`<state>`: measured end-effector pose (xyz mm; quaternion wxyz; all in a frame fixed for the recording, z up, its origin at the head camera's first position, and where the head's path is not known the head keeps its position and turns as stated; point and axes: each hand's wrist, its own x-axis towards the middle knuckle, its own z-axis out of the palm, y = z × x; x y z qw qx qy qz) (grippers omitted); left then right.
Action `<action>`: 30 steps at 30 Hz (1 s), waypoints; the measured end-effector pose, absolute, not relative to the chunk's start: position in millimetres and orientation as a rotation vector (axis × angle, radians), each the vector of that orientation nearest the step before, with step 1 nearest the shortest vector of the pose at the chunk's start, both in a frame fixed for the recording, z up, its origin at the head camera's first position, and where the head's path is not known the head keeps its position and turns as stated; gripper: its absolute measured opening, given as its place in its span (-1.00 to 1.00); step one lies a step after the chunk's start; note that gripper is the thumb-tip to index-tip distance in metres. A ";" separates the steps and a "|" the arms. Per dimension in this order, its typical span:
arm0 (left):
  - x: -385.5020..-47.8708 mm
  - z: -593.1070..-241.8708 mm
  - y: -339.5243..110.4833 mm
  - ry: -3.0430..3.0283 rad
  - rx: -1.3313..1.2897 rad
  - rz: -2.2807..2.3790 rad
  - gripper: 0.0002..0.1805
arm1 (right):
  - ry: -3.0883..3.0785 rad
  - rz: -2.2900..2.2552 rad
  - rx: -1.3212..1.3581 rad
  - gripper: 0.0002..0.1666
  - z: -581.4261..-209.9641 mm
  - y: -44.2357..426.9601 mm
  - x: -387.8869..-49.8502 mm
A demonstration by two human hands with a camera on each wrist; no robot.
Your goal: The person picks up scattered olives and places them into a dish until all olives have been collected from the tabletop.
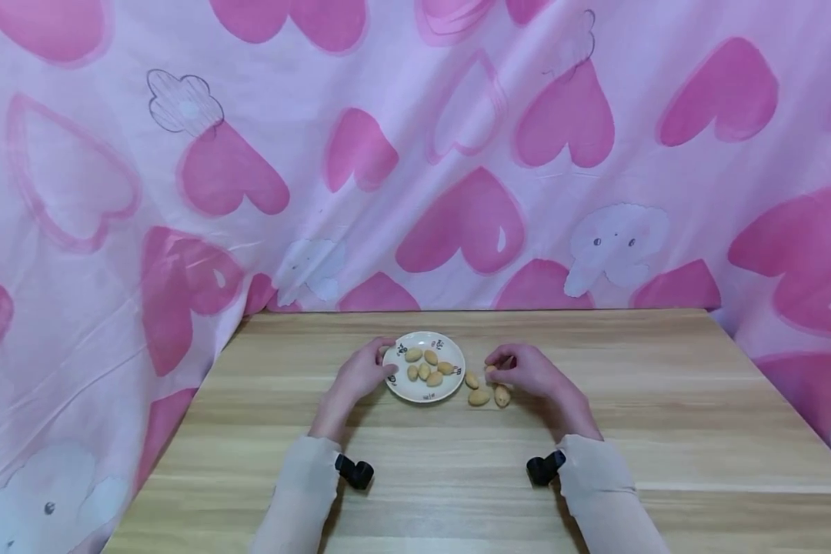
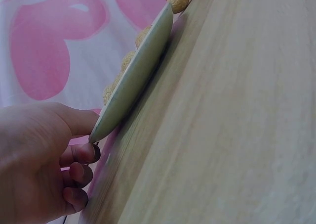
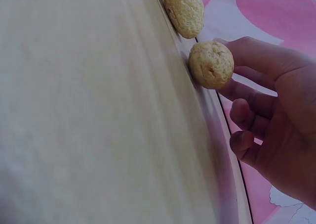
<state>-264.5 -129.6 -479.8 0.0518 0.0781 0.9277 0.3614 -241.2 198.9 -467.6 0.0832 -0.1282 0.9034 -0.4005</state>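
nearest, well on this side of a round white plate point(image 1: 415, 391) with small dark prints about its rim, the person's forearms wear pale beige cloth sleeves point(image 1: 298, 481), a small black device point(image 1: 355, 471) at the left wrist and a matching black device point(image 1: 545, 468) at the right. beneath everything spreads a light wood-grained surface point(image 1: 415, 477). to the plate's right lie three tan, oval, wrinkled loose nut-like pieces point(image 1: 479, 397): two a little nearer than the plate's middle, and one just beside its rim. right of the plate too, and just past those, the right hand point(image 1: 529, 372) has its grip closed, thumb and index finger pinching one more tan oval piece point(image 1: 490, 371); in the right wrist view a rounded piece stands in front of those fingertips and hides them. at the plate's left edge the left hand point(image 1: 363, 373) has its grip on the rim, thumb on the upper side and fingers curled by the outer edge. the plate itself rests on the surface between the two hands, bearing a loose cluster of tan oval pieces point(image 1: 435, 378), mostly around its middle. beyond the plate and the surface's far edge hangs a pale pink cloth point(image 1: 402, 223) with darker pink hearts and white cloud-like figures.
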 end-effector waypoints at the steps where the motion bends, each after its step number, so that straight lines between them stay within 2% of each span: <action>1: -265.0 -479.7 -128.8 2.818 0.239 1.099 -0.38 | 2.697 -1.202 -0.376 -0.72 -467.8 199.0 -241.0; 21: -264.1 -477.4 -127.7 2.804 0.233 1.110 -0.39 | 2.693 -1.235 -0.258 -0.70 -456.3 179.4 -243.7; 30: -263.8 -478.2 -129.3 2.810 0.239 1.106 -0.38 | 2.755 -1.161 -0.383 -0.69 -456.1 171.2 -253.3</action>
